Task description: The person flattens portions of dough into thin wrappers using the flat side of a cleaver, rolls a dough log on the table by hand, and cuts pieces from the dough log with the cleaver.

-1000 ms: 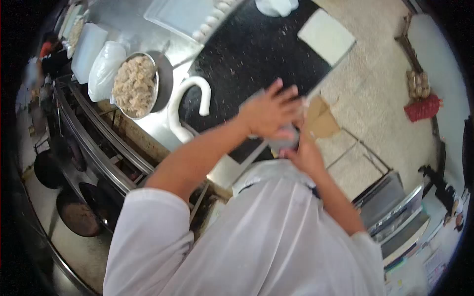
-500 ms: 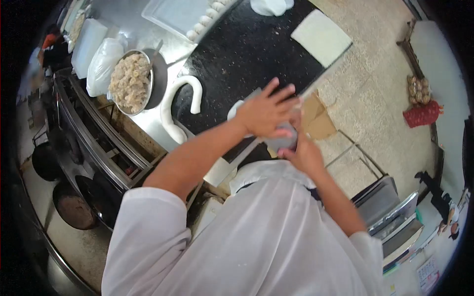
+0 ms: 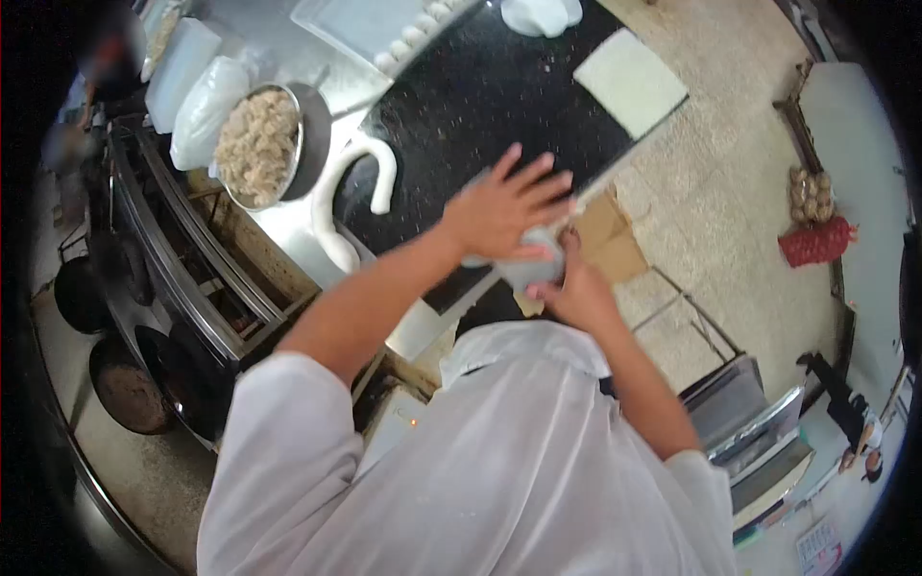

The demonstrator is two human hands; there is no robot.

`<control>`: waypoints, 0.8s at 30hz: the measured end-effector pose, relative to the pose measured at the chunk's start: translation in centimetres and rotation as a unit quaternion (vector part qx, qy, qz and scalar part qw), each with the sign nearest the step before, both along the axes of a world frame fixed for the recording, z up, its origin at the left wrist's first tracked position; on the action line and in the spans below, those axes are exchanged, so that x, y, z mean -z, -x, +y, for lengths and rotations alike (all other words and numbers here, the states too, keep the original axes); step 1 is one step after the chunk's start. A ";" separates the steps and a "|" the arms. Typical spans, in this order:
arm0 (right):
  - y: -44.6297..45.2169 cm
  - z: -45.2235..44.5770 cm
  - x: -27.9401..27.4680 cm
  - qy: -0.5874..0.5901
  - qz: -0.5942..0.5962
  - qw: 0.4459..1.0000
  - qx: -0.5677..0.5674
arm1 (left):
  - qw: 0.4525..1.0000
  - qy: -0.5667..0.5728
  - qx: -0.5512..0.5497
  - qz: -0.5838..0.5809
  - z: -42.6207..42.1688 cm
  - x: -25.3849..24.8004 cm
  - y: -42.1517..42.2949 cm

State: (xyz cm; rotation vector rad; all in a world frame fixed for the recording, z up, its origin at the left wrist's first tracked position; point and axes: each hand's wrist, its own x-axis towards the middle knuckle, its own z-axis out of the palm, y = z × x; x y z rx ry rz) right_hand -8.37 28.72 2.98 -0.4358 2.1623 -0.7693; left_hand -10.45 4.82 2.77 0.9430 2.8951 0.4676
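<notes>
My left hand is open, its fingers spread over the near edge of the black worktop. Close beneath its palm is a smooth grey object, partly covered, whose kind I cannot make out. My right hand grips this object from the right, thumb on the near side and fingers on the far side. A curved rope of white dough lies to the left of my left hand. Whatever lies directly under the left hand is mostly hidden.
A metal bowl of pale filling stands left, beside a plastic bag. Small dough pieces line a tray. A white cloth and a pale square board lie farther back. Woks sit lower left.
My hands and the grey object have shifted slightly left. My left hand stays spread above it, and my right hand keeps its grip. The camera view has tilted a little.
</notes>
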 end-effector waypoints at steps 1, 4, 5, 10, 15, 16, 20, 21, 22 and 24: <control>1.1 -0.1 -0.3 -0.022 0.066 0.998 -0.003 | 0.999 0.022 -0.004 0.039 0.1 0.2 1.3; 6.3 -2.1 -3.3 -0.050 -0.003 0.999 0.018 | 0.993 -0.029 -0.034 0.106 -0.3 0.3 4.8; 6.8 -2.2 -3.3 -0.050 0.061 0.997 0.012 | 0.992 -0.036 -0.030 0.115 -0.6 0.3 5.6; 1.4 -2.0 -3.9 -0.033 0.137 0.985 0.100 | 0.971 -0.086 -0.208 0.078 -1.8 -3.0 5.0; -9.5 3.3 -4.9 -0.049 0.056 0.995 0.068 | 0.922 -0.098 -0.182 -0.327 -3.9 -3.4 -1.5; -10.3 4.1 -5.7 -0.083 0.044 0.994 0.053 | 0.918 -0.138 -0.237 -0.287 -3.7 -4.2 -3.1; -8.8 4.7 -7.4 -0.079 0.037 0.994 0.065 | 0.849 -0.279 -0.395 -0.213 -3.7 -3.1 -5.9; -6.9 3.8 -7.3 -0.052 0.072 0.993 0.078 | 0.850 -0.278 -0.394 -0.212 -3.5 -2.9 -6.6; -4.8 3.0 -7.0 -0.024 0.109 0.990 0.092 | 0.831 -0.310 -0.426 -0.178 -3.1 -2.5 -6.9; -0.6 0.3 -5.7 -0.056 0.176 0.982 0.028 | 0.801 -0.333 -0.475 -0.148 -2.8 -2.4 -7.1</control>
